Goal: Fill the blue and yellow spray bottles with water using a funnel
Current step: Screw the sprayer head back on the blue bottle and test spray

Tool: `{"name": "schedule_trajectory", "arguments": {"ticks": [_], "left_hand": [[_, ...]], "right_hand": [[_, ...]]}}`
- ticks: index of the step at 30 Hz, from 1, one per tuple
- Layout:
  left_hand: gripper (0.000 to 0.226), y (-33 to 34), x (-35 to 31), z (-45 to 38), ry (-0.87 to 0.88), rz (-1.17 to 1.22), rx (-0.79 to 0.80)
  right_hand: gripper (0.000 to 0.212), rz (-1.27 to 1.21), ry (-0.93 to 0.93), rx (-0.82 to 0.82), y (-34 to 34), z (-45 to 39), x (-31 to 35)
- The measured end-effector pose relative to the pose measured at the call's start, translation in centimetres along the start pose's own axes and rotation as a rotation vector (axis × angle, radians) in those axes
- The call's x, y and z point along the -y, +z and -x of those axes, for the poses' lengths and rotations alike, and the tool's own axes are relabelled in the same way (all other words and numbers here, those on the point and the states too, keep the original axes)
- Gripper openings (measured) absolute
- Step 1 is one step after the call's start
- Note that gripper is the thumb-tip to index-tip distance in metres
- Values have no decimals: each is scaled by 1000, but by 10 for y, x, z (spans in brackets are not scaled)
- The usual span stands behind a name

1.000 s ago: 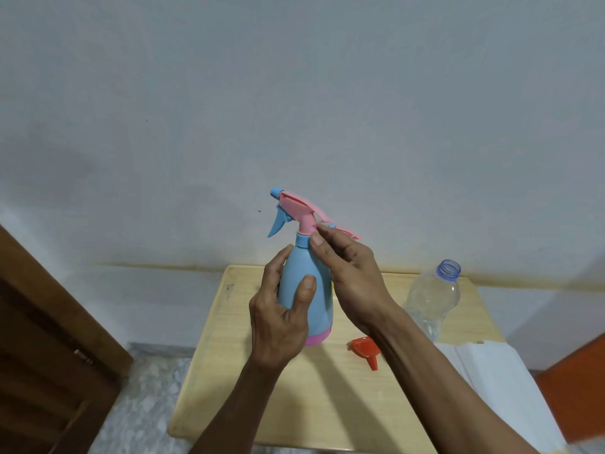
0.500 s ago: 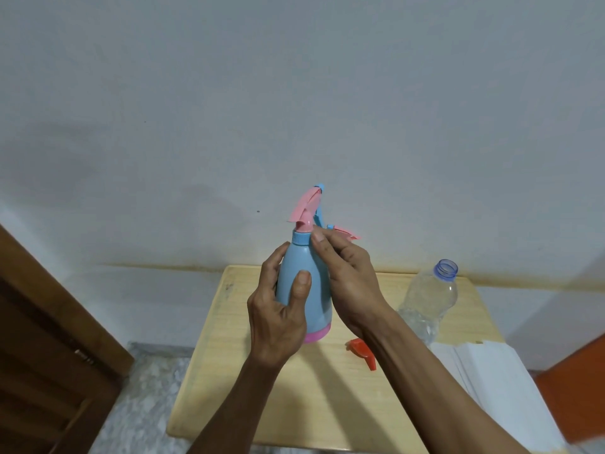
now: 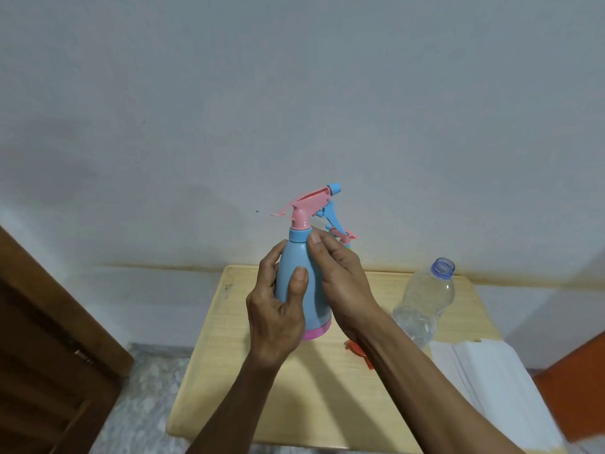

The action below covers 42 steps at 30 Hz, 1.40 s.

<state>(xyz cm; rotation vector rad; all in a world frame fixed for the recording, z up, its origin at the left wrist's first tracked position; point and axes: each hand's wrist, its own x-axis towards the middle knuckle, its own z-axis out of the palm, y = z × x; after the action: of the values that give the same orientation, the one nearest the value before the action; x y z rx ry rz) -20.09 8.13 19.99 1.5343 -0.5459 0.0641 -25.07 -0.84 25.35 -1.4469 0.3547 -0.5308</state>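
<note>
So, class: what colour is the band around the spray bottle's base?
Pink band, head view.

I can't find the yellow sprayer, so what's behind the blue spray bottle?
Behind the blue spray bottle, a second pink trigger head pokes out above the right hand. Its body is covered, so its colour cannot be seen.

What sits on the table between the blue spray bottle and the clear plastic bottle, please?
In the head view, the orange funnel lies there, partly hidden behind the right hand's forearm.

Single head-worn view looks forward and down, close over the table (image 3: 229, 404).
</note>
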Motion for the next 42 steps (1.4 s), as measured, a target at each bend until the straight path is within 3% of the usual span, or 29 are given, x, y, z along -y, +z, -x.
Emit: {"name": "schedule_trajectory", "arguments": {"ticks": [7,18,23,29,42], "left_hand": [[59,-1,-1,-1,-3,16,5],[59,-2,-3,0,-8,-17,33],[41,-2,-8,0,-47,-8,46],[67,0,-6,-2,13,-32,53],[70,-1,-4,-4,24,-67,91]], "right_hand": [[18,-157,31,33,0,1,4],[23,-108,41,1,-1,-3,5],[27,-100,40,17,-3,-4,5],[24,-95,24,27,-6,-5,5],[25,110,-131,145,-25,-13,14]]}}
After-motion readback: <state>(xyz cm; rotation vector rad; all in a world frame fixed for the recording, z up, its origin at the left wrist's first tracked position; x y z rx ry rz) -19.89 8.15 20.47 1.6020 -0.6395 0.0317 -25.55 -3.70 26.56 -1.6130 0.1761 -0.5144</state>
